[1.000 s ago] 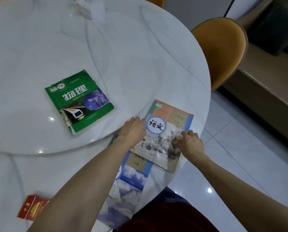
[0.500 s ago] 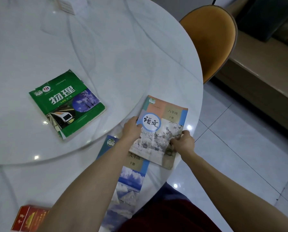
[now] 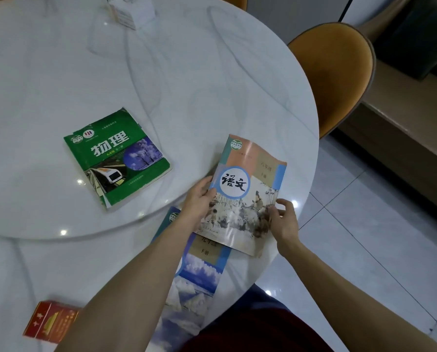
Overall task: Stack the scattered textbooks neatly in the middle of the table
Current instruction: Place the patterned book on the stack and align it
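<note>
A thin textbook with an orange and blue cover is tilted up off the white round table near its right edge. My left hand grips its left edge and my right hand grips its lower right edge. Under it lies a second textbook with a blue sky cover, partly hidden by my left forearm. A green textbook lies flat on the raised turntable, to the left and apart from both hands.
A small red box lies near the table's front left edge. A white box stands at the far side. An orange chair stands to the right of the table, over a tiled floor.
Both hands have tightened on the orange and blue textbook and raised its far end, shifting it slightly away from me. The other books have not moved.
</note>
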Tool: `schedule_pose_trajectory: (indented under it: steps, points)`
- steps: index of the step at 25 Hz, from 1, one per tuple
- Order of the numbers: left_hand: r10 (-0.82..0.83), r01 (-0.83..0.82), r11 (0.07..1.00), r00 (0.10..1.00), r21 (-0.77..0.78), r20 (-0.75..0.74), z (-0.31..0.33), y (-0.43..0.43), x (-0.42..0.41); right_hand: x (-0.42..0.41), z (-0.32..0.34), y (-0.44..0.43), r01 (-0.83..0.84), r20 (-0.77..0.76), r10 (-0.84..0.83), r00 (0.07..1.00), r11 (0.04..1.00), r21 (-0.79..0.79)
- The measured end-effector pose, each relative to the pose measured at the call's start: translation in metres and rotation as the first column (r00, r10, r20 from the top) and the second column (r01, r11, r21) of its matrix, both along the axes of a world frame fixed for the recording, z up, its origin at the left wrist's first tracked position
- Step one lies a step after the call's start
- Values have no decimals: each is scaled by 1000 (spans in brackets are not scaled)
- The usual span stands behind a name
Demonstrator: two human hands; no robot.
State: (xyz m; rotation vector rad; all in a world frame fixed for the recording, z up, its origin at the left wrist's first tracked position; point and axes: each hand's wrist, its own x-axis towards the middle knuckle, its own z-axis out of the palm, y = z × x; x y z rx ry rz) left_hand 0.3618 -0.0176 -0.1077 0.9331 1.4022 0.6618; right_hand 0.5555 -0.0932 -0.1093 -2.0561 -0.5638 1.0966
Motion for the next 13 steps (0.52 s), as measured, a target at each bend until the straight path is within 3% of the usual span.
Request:
schedule_pose_trajectory:
  steps: [5, 8, 10, 13]
  points:
    - [53, -55, 998, 993, 18, 110, 19, 2, -4, -9, 7, 22, -58, -121, 56, 991, 998, -16]
    - [40, -48, 998, 983, 39, 181, 32, 4, -3, -18, 11, 28, -48, -299, 51, 953, 999, 16]
    - [43, -53, 997, 980, 46, 196, 40, 8, -6, -20, 16, 31, -9, -421, 24, 907, 999, 39]
    - [78, -91, 992, 986, 87, 151, 52, 13, -15, -14, 21, 41, 55, -466, -18, 885, 996, 65]
